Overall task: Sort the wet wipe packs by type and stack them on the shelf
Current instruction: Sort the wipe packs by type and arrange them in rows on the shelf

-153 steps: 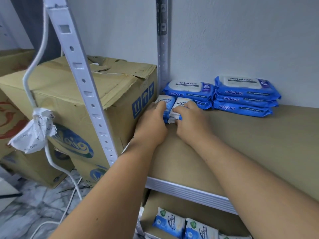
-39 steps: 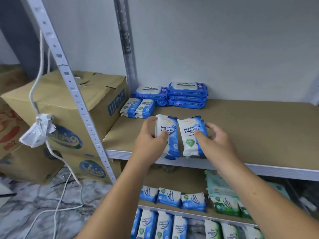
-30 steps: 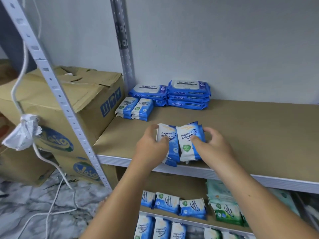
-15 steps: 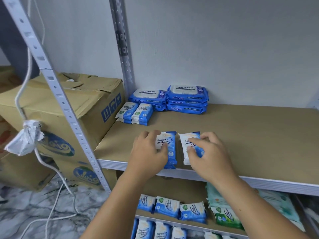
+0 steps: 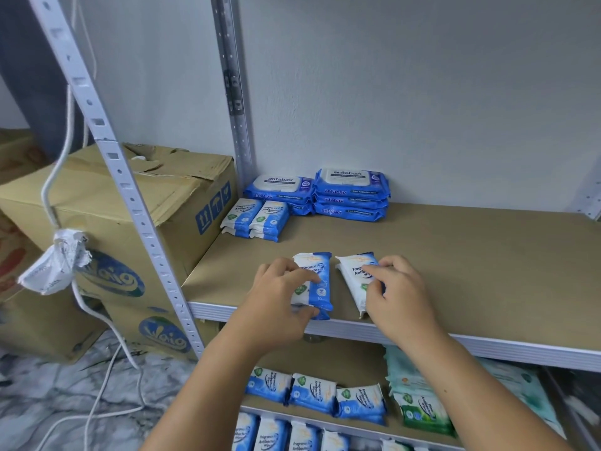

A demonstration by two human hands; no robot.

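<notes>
Wet wipe packs (image 5: pixel 317 281): two small blue-white ones lie flat, side by side, at front edge of shelf (image 5: pixel 471 271). Left hand (image 5: pixel 276 297) and right hand (image 5: pixel 396 297) each pinch one. Placing step. Next, probably: slide both back beside matching small stack (image 5: pixel 257 219), keep them aligned

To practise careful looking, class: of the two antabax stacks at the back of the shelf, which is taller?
The right-hand antabax stack: it is three packs high, while the left-hand antabax stack, nearer the upright post, has only two.
</notes>
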